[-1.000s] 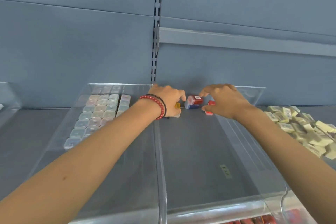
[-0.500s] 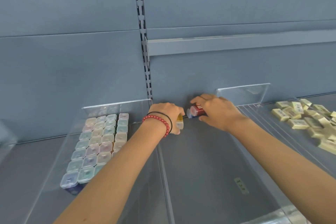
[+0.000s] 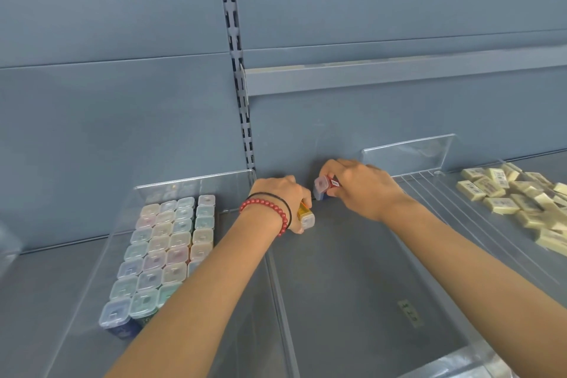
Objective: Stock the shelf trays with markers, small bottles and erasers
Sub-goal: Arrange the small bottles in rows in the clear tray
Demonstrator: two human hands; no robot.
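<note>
Both hands are working at the 12 o'clock end of the middle tray (image 3: 352, 285), close to the back panel (image 3: 306, 132); my read is that the person is starting a first row at the back so later stock can fill forward toward 6 o'clock; the left tray (image 3: 196, 179), at 9 o'clock, is showing that pattern, with capped bottles (image 3: 165, 245) standing upright in tight rows. The left hand (image 3: 280, 196) is curling round a yellow bottle (image 3: 306, 218), fingers clamped on it; the bottle is lying tipped, clear cap pointing toward 5 o'clock, just beside the tray's left wall, probably being squared into the corner. The right hand (image 3: 365, 187) is pinching a red bottle (image 3: 324, 186), fingers closed on its body, cap facing 9 o'clock; the two bottles are sitting near each other but apart. Both forearms are reaching in from 6 o'clock with wrists low; a red bead bracelet (image 3: 267, 209) is sitting on the left wrist. Erasers (image 3: 503, 193) are lying loose at 3 o'clock; no markers are showing.
</note>
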